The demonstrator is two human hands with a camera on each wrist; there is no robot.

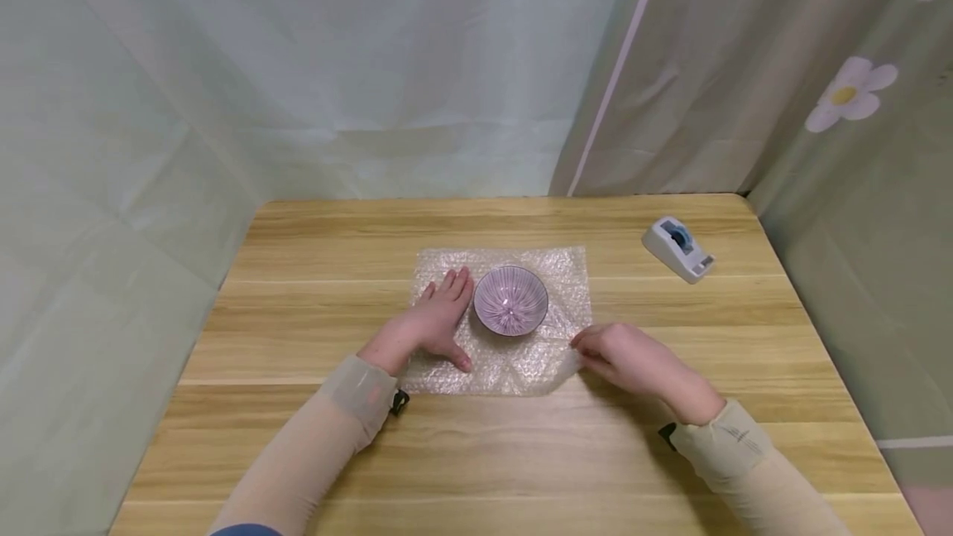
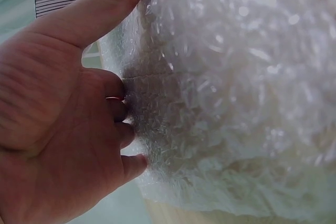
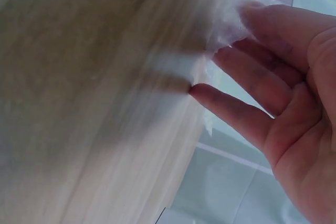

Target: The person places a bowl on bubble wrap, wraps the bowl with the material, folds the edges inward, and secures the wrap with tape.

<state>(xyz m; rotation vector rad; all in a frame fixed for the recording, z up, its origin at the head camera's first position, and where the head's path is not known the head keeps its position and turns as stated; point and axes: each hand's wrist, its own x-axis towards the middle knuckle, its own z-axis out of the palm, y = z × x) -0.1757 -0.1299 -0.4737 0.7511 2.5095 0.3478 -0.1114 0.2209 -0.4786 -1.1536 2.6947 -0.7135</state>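
A small bowl (image 1: 510, 301) with purple radiating lines stands upright on a sheet of bubble wrap (image 1: 495, 375) on the table. My left hand (image 1: 439, 321) rests on the sheet's left part, thumb and fingers spread, fingertips right beside the bowl. In the left wrist view the fingertips (image 2: 137, 164) press on the bubble wrap, and the bowl's striped side shows behind the thumb. At the sheet's right edge, my right hand (image 1: 625, 358) pinches the near corner between thumb and fingers. That corner is slightly raised, and in the right wrist view the little finger (image 3: 226, 108) touches the table.
A white tape dispenser (image 1: 677, 248) with a blue core stands at the back right of the wooden table (image 1: 484, 470). Pale curtains (image 1: 417, 64) hang close behind the table and along both sides.
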